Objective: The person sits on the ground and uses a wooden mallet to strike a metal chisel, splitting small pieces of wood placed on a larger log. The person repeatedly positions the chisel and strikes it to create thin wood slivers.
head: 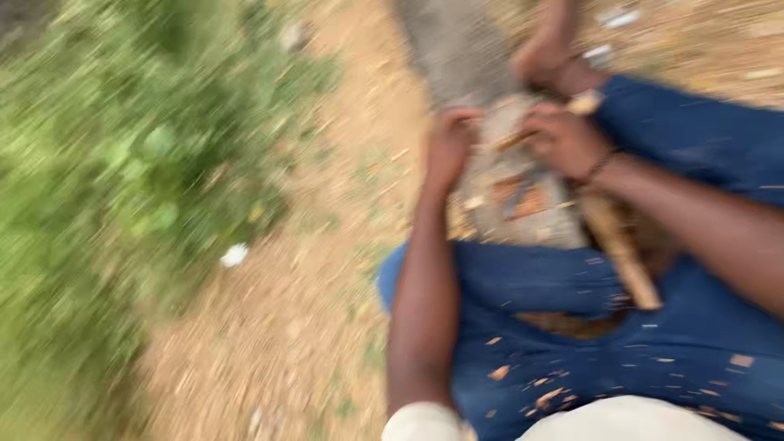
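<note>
Blurred. Left hand grips the wood block at its 9 o'clock edge; right hand closed on a stick — long axis 11-to-5, btwn the knees.

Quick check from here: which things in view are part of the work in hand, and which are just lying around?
In hand:
left hand
right hand
grey stone block
wooden stick

Lying about:
wood chips on blue trousers
white scrap on dirt
green plants
</note>
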